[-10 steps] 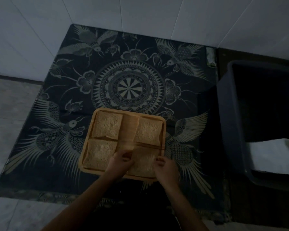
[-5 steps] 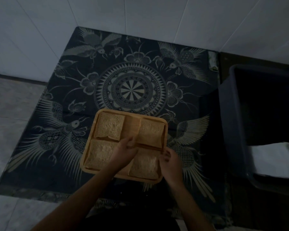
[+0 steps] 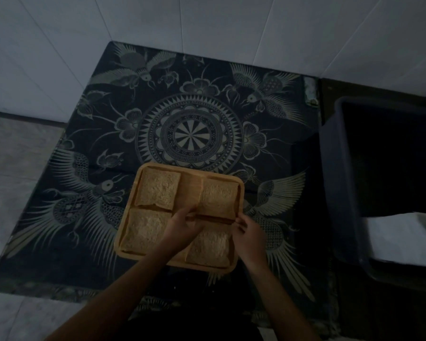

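Moved forward, left hand [image 3: 182, 226] and right hand [image 3: 247, 232] pinch the coarse square bread slice [image 3: 218, 199] by near corners.

Beyond and left of the square light-wood tray [image 3: 130, 255], the dark cloth printed with pale birds and a mandala [image 3: 190, 136] is lying open — wide room for a hand. On the right, the dark-blue plastic tub [image 3: 330, 168] is standing near, walling off that side; the white tiled wall [image 3: 207, 20] is closing the far edge.
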A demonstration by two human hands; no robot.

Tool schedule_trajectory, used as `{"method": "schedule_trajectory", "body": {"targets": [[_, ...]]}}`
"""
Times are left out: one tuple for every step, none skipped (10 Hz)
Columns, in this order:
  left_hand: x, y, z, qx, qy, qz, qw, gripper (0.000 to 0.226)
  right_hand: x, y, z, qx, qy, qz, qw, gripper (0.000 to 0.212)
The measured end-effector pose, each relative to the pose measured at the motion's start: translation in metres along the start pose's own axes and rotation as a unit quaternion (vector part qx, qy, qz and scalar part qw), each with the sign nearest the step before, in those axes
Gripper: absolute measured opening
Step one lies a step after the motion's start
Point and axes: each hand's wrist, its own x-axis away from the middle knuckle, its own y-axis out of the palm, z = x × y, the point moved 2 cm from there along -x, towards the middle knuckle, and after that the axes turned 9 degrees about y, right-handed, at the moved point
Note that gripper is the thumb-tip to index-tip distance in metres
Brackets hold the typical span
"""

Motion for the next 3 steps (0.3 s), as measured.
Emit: {"method": "schedule_trajectory", "body": {"targets": [[-0.0021,0.0003,-0.0017,-0.001,0.009,-0.005,1.0,0.061,-0.0022,-0.0005,0.0029,-0.01,0.009,-0.006,1.0,0.042],[-0.0009,-0.0005,0.0005,-0.011,0.021,-0.017,1.0,0.061,0.0004,-0.0026,0.0042,-0.007,0.018,-0.025,0.999,0.042],[0.0005,-0.0069,0.0063,-0.044,0.045,-0.007,0.998,0.066,-0.0002,-0.0088,0.0009,-0.012,0.02,-0.049,0.999,0.042]]}}
